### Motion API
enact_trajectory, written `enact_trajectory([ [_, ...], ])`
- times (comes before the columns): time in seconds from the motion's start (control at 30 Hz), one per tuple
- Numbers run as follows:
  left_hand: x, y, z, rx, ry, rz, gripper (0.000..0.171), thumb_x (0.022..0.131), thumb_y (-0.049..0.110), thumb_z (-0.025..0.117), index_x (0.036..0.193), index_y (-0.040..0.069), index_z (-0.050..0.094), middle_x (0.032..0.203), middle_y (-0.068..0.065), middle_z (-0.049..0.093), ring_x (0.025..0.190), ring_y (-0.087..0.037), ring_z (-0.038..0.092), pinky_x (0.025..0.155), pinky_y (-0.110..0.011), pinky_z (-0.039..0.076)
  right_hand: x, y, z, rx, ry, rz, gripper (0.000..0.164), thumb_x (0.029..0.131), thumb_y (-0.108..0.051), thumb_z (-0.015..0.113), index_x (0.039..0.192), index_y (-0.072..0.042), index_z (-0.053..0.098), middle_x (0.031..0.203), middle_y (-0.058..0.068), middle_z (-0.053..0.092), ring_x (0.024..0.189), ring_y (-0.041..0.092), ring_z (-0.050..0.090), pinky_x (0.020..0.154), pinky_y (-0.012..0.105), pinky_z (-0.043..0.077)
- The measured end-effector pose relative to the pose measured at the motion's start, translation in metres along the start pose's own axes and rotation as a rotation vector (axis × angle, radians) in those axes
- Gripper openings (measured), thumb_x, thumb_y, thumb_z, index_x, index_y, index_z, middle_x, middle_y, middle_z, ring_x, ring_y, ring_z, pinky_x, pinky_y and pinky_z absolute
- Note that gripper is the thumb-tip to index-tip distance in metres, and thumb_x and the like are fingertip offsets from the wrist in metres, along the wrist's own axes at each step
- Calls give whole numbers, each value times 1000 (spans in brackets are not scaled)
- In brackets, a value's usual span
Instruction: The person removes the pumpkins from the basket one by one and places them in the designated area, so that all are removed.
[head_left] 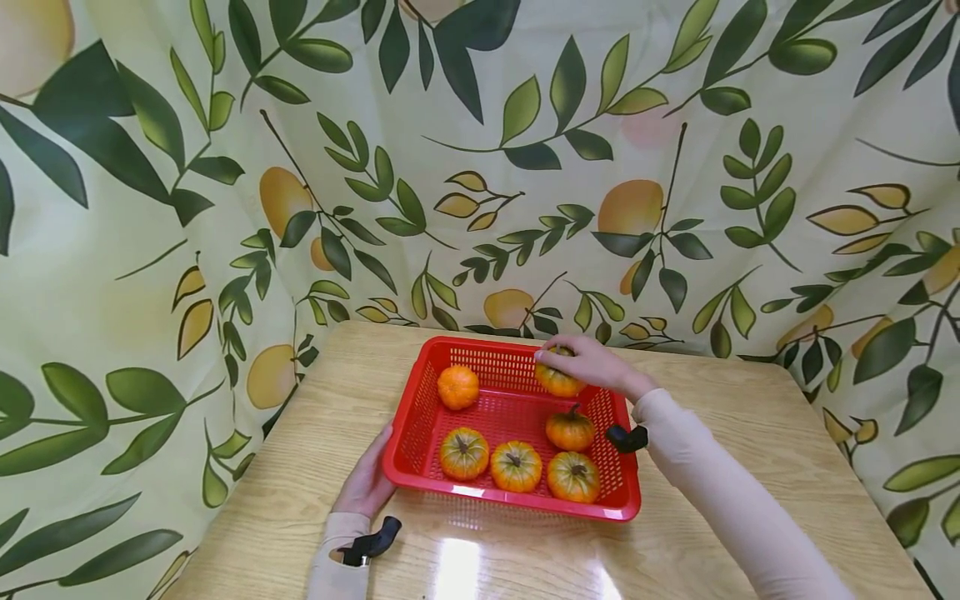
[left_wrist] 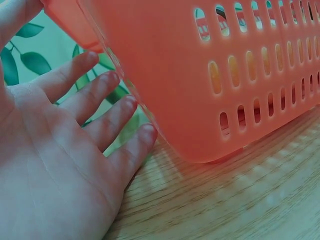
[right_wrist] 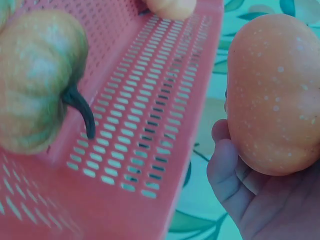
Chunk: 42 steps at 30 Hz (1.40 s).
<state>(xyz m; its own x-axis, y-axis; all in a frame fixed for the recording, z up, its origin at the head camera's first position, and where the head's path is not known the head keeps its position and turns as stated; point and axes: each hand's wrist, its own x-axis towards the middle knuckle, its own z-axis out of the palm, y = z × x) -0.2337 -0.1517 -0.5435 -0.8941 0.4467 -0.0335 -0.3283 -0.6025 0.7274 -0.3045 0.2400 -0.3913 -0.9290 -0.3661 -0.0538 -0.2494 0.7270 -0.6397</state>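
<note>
A red plastic basket point(head_left: 510, 408) with slotted walls holds several small pumpkins. My right hand point(head_left: 592, 364) grips a small orange pumpkin point(head_left: 558, 383) at the basket's back right; the right wrist view shows this pumpkin point(right_wrist: 275, 95) in the fingers, beside the basket's wall. Below it in the basket is a pumpkin with a dark stem point(head_left: 570, 430). Three striped pumpkins line the front, one of them in the middle point(head_left: 516, 467). A plain orange pumpkin point(head_left: 457, 387) sits at the back left. My left hand point(head_left: 367, 477) touches the basket's left side with extended fingers point(left_wrist: 102, 100).
The basket stands on a light wooden table point(head_left: 330, 400). Behind and at the sides hangs a cloth point(head_left: 420, 108) printed with leaves and fruit. Black straps point(head_left: 367, 546) sit on both wrists.
</note>
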Motion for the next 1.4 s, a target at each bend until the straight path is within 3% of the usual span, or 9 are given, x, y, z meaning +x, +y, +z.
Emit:
enact_trajectory([
  [0.13,0,0,-1,-2,-9,6,28,107,33,46,128,35,64,129,14,66,121,-2,60,109,-23,46,-5,3,-11,-12,29,6,37,100,-50,56,117,-19,69,104,4,68,96,20,58,85,34,47],
  [0.3,0,0,0,7,12,0,27,106,34,48,127,36,64,129,14,66,122,-3,59,109,-24,46,-11,7,-21,-1,37,38,43,101,-49,56,124,-14,67,104,7,68,91,21,58,80,32,48],
  [0.43,0,0,1,19,31,-5,26,106,36,48,126,36,64,128,15,66,121,-3,59,108,-24,47,-16,13,-29,-7,58,62,48,101,-51,55,129,-13,66,109,9,68,92,21,58,79,31,48],
  [0.67,0,-1,1,34,44,-10,26,106,37,48,126,36,64,128,14,66,121,-4,59,108,-24,47,-28,24,-40,-39,120,76,42,101,-50,54,121,-15,68,103,9,67,91,22,58,76,31,47],
  [1.0,0,0,2,37,59,-29,24,105,39,49,122,36,67,125,15,68,119,-3,60,107,-24,48,-45,41,-55,-58,160,125,46,102,-52,52,122,-12,66,103,12,64,91,26,57,75,32,46],
  [1.4,-1,-1,1,34,49,-35,26,106,38,47,121,33,68,124,15,68,119,-3,60,107,-24,48,-54,59,-59,-24,187,146,50,104,-49,50,125,-6,65,110,15,65,94,26,58,75,30,47],
])
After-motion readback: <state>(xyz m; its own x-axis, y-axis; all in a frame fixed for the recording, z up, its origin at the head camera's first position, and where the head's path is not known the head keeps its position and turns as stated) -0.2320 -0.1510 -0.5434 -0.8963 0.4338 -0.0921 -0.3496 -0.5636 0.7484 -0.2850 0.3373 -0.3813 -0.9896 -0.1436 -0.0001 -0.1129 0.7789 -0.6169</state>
